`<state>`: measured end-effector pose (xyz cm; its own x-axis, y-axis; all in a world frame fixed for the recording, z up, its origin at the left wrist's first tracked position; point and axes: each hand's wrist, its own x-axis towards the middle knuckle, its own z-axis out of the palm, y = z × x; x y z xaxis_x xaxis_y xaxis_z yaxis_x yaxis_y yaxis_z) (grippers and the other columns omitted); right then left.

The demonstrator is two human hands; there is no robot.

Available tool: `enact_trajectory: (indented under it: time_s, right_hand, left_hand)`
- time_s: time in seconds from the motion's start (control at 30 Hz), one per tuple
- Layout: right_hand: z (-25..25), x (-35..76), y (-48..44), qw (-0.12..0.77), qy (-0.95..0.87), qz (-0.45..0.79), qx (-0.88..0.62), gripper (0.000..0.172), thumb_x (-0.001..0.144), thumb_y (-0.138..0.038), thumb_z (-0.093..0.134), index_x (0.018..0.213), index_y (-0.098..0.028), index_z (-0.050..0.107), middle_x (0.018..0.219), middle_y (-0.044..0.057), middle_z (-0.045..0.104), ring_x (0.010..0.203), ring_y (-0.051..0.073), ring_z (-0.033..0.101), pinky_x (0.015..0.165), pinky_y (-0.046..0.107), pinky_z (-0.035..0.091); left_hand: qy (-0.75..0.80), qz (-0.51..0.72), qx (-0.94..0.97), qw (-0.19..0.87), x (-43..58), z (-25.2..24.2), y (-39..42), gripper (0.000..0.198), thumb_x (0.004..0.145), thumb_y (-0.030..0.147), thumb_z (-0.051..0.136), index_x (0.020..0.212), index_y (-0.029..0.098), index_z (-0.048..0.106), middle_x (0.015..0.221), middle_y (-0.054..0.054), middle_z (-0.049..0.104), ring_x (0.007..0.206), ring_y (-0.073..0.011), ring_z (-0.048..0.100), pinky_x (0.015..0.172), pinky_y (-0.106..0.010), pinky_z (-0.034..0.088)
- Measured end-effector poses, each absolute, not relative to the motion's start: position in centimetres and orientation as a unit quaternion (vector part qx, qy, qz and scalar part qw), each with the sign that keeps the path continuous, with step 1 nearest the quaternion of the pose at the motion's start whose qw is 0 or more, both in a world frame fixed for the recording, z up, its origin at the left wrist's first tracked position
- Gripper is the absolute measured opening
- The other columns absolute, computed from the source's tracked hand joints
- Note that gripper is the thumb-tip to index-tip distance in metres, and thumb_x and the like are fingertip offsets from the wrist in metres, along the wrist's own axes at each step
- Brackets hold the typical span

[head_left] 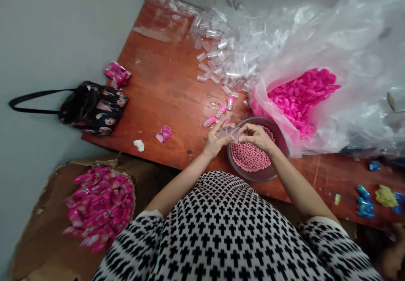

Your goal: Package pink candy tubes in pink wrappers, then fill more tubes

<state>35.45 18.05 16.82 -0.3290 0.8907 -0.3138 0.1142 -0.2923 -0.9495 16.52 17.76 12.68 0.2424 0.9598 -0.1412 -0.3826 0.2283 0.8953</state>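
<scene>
My left hand (216, 139) and my right hand (257, 135) meet above the left rim of a grey bowl (279, 136) holding small pink candy balls (249, 156). Both hands are closed around small clear plastic tubes (229, 131) held between them. Three filled tubes with pink caps (220, 112) lie on the red-brown table (164, 87) just beyond my left hand. A heap of empty clear tubes (221, 57) spreads further back. A clear plastic bag (332, 61) at the right holds many pink caps (300, 95).
A black patterned handbag (91, 108) hangs off the table's left edge. Pink wrapped packets (99, 207) fill a cardboard box on the floor at lower left. Loose pink packets (117, 73) lie on the table. Blue wrappers (365, 203) sit at the right.
</scene>
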Motion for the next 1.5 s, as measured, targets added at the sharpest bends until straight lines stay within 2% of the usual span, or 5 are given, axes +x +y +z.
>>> enact_trajectory:
  time_s: [0.27,0.53,0.8,1.1,1.5]
  right_hand:
    - [19.1,37.9,13.0,0.326,-0.567,0.627,-0.423,0.071,0.057,-0.035,0.083,0.120,-0.022,0.051,0.127,0.007,0.053,0.117,0.024,0.051,0.098,0.040,0.042]
    - [19.6,39.4,9.2,0.314,-0.578,0.605,-0.449,0.073,0.058,-0.042,0.080,0.121,-0.017,0.053,0.120,0.009,0.058,0.113,0.026,0.054,0.099,0.040,0.041]
    - [16.6,38.5,6.6,0.318,-0.547,0.487,-0.602,0.060,0.070,-0.038,0.067,0.122,-0.019,0.046,0.113,0.007,0.059,0.100,0.022,0.059,0.088,0.035,0.047]
    - [10.3,43.7,9.5,-0.143,-0.620,0.196,-0.746,0.032,0.082,-0.006,0.034,0.104,0.006,0.053,0.101,0.035,0.057,0.100,0.038,0.053,0.079,0.049,0.043]
    - [2.9,38.3,11.7,0.043,-0.650,0.302,-0.696,0.046,0.080,-0.021,0.050,0.124,-0.007,0.043,0.113,0.016,0.060,0.102,0.021,0.056,0.090,0.031,0.044]
  left_hand:
    - [0.197,0.421,0.448,0.764,19.6,15.8,15.2,0.074,0.066,0.058,0.069,0.128,0.021,0.053,0.113,-0.012,0.066,0.119,-0.0314,0.052,0.103,-0.047,0.037]
    - [0.210,0.362,0.554,0.720,23.0,16.4,14.6,0.079,0.074,0.077,0.034,0.138,0.031,0.038,0.143,-0.004,0.042,0.141,-0.0270,0.018,0.114,-0.048,0.018]
    - [0.359,0.422,0.462,0.693,27.2,12.6,12.7,0.073,0.083,0.072,0.019,0.130,0.024,0.048,0.133,-0.010,0.053,0.128,-0.0231,0.044,0.105,-0.041,0.036]
    - [0.583,0.271,0.515,0.566,28.2,3.6,15.6,0.062,0.086,0.058,0.039,0.124,0.011,0.051,0.141,-0.019,0.041,0.138,-0.0275,0.028,0.115,-0.046,0.013]
    - [0.497,0.261,0.589,0.581,28.8,3.2,16.2,0.048,0.087,0.053,0.042,0.110,0.015,0.060,0.125,-0.015,0.057,0.128,-0.0257,0.042,0.112,-0.045,0.020]
